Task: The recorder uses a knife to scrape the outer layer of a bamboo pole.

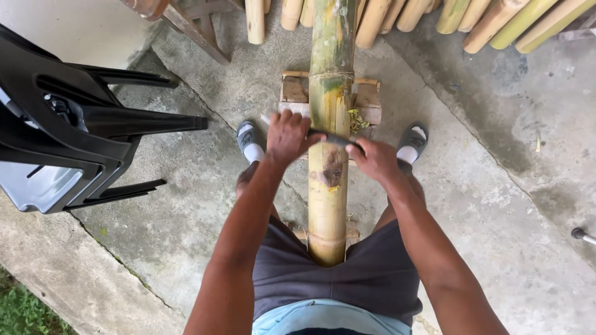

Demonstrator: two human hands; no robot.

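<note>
Thick bamboo pole (327, 186): yellow-green, with a dark scar, running between the person's legs onto a wooden block (297, 90) on the concrete floor (496, 205). Dark blade (335, 138): laid crosswise on the pole, gripped at both ends. Left hand (288, 136): closed on the blade's left end. Right hand (374, 158): closed on its right end. Grey slippers (412, 141) with white socks, either side of the pole. Stacked black plastic chairs (68, 133), tipped, at left. Further bamboo poles (496, 22) along the top edge.

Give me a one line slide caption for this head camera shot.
Both hands, left hand and right hand, grip a dark blade across a thick bamboo pole resting on a wooden block.
</note>
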